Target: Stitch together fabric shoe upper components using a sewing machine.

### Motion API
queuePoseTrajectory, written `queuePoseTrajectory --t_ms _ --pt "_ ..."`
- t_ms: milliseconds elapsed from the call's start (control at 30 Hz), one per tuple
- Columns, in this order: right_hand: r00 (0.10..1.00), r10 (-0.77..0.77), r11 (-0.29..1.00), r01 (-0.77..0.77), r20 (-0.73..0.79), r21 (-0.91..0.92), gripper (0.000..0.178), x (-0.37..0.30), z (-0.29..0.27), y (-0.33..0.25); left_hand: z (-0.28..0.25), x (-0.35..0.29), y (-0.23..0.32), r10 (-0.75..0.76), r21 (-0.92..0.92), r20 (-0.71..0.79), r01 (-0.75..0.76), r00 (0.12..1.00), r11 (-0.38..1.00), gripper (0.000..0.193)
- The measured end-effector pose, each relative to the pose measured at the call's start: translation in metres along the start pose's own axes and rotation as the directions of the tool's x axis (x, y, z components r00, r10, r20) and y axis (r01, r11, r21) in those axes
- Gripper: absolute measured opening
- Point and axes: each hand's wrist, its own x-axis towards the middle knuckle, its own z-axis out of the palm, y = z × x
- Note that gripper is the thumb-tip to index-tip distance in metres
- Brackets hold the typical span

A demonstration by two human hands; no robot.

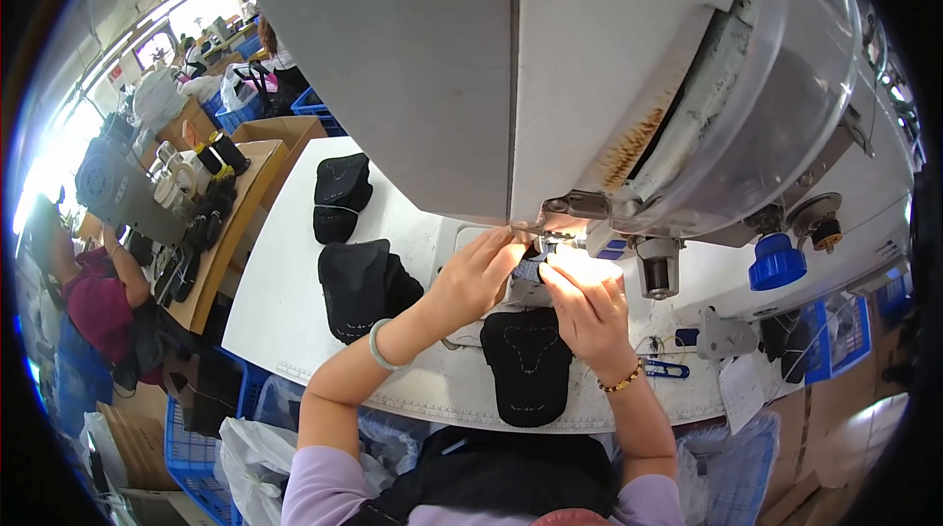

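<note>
Black cloth piece (527, 384) lying on white table (280, 285), just below both hands; long axis running from sewing machine (422, 64) toward wearer, rounded end pointing at wearer. Matte, pale stitching showing on top. Left hand (479, 274) and right hand (593, 310) curling half-closed beside needle area; grip hidden, cannot tell what they're holding.
</note>
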Motion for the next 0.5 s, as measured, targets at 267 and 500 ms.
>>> queuePoseTrajectory --t_ms 267,500 --pt "0.994 0.085 0.991 -0.091 -0.064 -0.101 0.03 0.002 0.002 -0.001 -0.021 0.006 0.001 -0.061 -0.128 0.046 0.067 0.997 0.989 0.025" --pt "0.985 0.165 0.985 -0.167 -0.054 -0.034 0.023 0.007 0.001 -0.003 -0.019 0.044 -0.044 -0.574 -0.309 0.56 0.794 0.597 0.524 0.02"
